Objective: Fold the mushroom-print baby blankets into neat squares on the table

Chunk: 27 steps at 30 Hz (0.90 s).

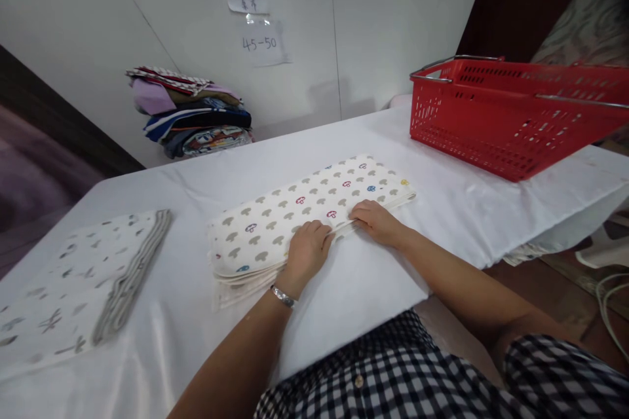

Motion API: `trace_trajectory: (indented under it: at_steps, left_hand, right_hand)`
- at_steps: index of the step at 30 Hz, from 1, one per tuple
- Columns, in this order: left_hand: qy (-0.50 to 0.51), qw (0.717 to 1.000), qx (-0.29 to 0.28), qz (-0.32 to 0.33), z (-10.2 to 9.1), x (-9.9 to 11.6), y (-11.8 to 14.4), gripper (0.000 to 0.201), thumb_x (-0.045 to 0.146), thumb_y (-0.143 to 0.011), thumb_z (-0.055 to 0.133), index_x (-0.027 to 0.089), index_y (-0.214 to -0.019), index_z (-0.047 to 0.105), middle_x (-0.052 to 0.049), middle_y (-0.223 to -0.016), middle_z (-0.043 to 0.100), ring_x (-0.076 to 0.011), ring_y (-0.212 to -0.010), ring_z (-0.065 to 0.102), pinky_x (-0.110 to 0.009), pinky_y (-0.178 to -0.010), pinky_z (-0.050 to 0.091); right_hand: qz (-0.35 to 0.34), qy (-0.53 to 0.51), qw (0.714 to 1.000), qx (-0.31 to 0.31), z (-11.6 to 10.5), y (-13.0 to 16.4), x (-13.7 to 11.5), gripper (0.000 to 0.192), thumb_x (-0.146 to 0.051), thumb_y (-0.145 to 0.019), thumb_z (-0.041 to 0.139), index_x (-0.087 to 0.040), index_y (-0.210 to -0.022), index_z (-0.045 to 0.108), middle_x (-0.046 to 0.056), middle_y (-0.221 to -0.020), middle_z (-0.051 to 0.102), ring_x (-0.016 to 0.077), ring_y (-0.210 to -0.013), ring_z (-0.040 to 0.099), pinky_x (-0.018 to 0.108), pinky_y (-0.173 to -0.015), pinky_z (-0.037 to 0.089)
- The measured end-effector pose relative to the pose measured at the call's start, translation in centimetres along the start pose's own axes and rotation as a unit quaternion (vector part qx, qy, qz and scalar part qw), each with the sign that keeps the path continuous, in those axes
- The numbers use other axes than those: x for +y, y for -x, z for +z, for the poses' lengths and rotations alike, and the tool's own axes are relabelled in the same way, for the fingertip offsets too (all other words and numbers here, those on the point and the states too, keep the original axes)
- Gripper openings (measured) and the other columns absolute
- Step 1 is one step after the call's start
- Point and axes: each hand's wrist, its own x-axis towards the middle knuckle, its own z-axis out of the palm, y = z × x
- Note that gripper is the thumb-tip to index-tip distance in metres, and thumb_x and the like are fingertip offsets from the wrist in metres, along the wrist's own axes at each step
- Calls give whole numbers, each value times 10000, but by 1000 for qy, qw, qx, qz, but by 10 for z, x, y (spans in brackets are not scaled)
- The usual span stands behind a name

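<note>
A folded tablecloth, cream with grey, red, blue and yellow mushroom-like prints, lies in a long strip across the middle of the table. Several layers show at its left end. My left hand, with a silver bracelet at the wrist, is closed over the near edge, left of its middle. Farther right along that same edge, my right hand pinches the cloth with bent fingers. Both thumbs are mostly hidden. Another folded cloth, white with grey prints, rests to the left, apart from my hands.
White fabric covers the table. A red plastic basket with metal handles stands at the right rear. Behind the table's far left edge rises a pile of folded fabrics. Handwritten paper signs hang on the wall.
</note>
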Motion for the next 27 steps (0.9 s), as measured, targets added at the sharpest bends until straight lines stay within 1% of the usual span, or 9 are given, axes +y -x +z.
trace_trajectory:
  at_steps: [6, 10, 16, 20, 23, 27]
  left_hand:
    - [19, 1000, 1, -18, -1, 1, -1, 200, 320, -917, 441, 206, -908, 605, -37, -861, 587, -184, -849, 520, -330, -760, 394]
    - [24, 999, -7, -26, -2, 2, -2, 238, 321, -931, 407, 205, -890, 610, -38, -850, 585, -179, -843, 518, -323, -755, 390]
    - [-33, 999, -11, -14, -1, 1, -2, 296, 308, -955, 347, 196, -853, 601, -44, -839, 582, -178, -810, 512, -322, -730, 381]
    - [-59, 998, -13, -5, -1, 3, -2, 188, 228, -918, 410, 204, -980, 586, -52, -881, 602, -201, -838, 530, -340, -734, 389]
    - [-62, 998, -13, -5, -2, 3, -2, 247, 133, -863, 439, 198, -1068, 560, -61, -926, 614, -211, -872, 545, -345, -758, 403]
    - [-46, 999, -15, 11, -2, 0, 0, 329, 80, -820, 436, 191, -1111, 541, -63, -959, 615, -209, -895, 552, -335, -773, 420]
  right_hand:
    - [9, 1, 1000, -18, -2, -1, -3, 137, -155, -883, 457, -186, -899, 589, 71, -945, 612, 203, -897, 505, 358, -804, 377]
    - [22, 4, 999, -31, -3, -1, -4, 120, -144, -874, 467, -176, -895, 581, 75, -951, 603, 206, -906, 495, 359, -809, 375]
    - [22, 15, 999, -25, 1, -1, -3, 119, -140, -874, 473, -172, -907, 583, 74, -970, 601, 205, -927, 494, 366, -830, 378]
    - [19, 20, 999, -17, 2, 0, -2, 137, -150, -881, 469, -184, -920, 596, 75, -976, 609, 212, -931, 499, 376, -830, 384]
    - [11, 21, 1000, -5, 3, 0, -1, 152, -157, -888, 460, -187, -928, 604, 79, -971, 613, 213, -923, 506, 376, -820, 393]
    - [-6, 27, 999, 24, 4, 1, -1, 178, -170, -906, 435, -182, -947, 608, 86, -979, 614, 215, -924, 510, 366, -805, 399]
